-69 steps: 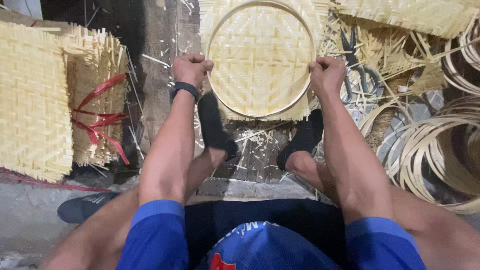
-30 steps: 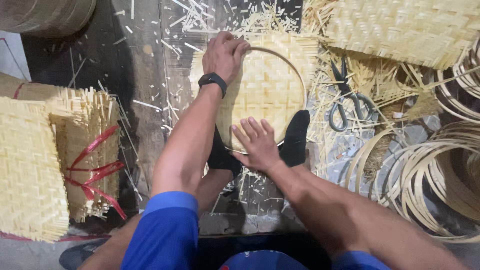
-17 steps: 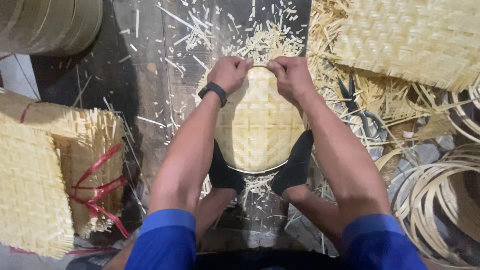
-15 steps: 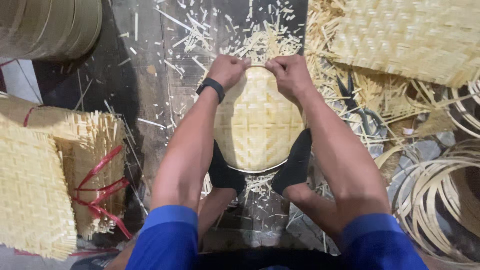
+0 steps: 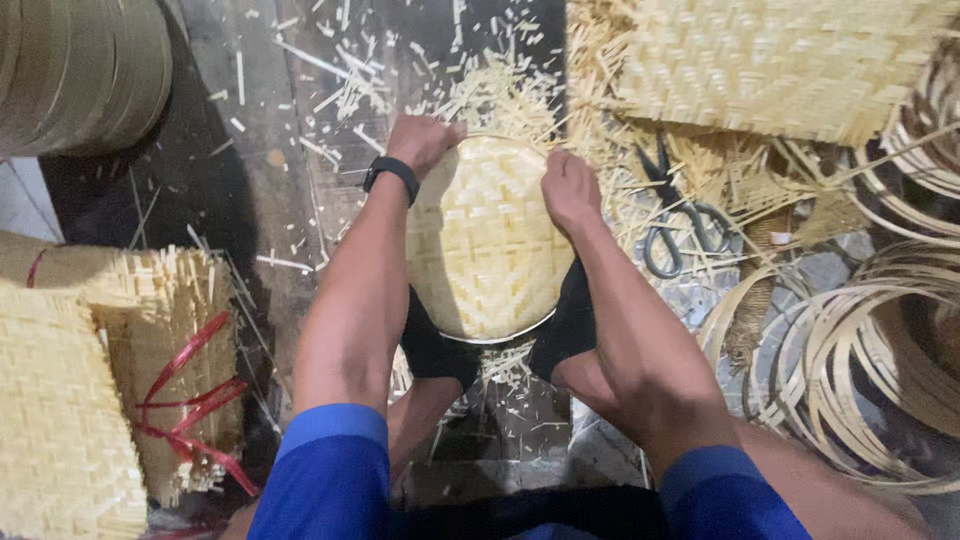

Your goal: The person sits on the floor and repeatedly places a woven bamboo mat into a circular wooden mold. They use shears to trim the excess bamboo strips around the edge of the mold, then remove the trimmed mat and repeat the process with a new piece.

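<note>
Both hands gripped the far rim of a round woven bamboo tray [image 5: 485, 240], which stood tilted between them and was pressed by two feet in black socks [image 5: 435, 345] at its near edge. The left hand [image 5: 422, 140] closed on the upper left rim; the right hand [image 5: 568, 190] closed on the upper right rim. Scissors [image 5: 672, 225] lay just right of the right hand, on the floor. Bundled woven mats [image 5: 110, 370] lay well to the left of the left hand, and bamboo hoops [image 5: 870, 370] to the right.
</note>
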